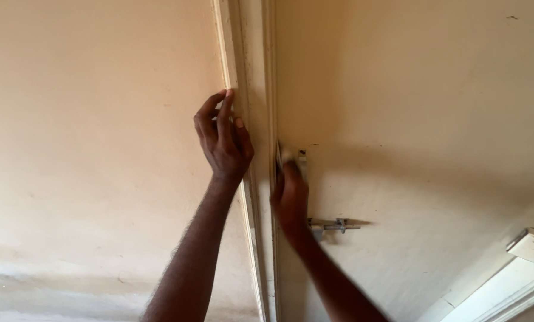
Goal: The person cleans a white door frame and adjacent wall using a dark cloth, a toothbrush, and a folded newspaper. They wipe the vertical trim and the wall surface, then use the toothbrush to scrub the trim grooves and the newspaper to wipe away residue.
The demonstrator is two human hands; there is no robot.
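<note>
My left hand (224,138) rests against the cream door frame (236,65), fingers loosely curled with the fingertips touching the frame's edge. My right hand (291,194) is blurred and presses a small pale object (292,157), perhaps a cloth or sanding pad, against the left edge of the cream door (410,89). A dark mark sits just right of that object. A metal slide bolt (337,225) is fixed on the door just below and to the right of my right hand.
A cream plaster wall (94,149) fills the left side, stained lower down. A white switch box (532,244) sits at the far right above a pale trim strip (505,292).
</note>
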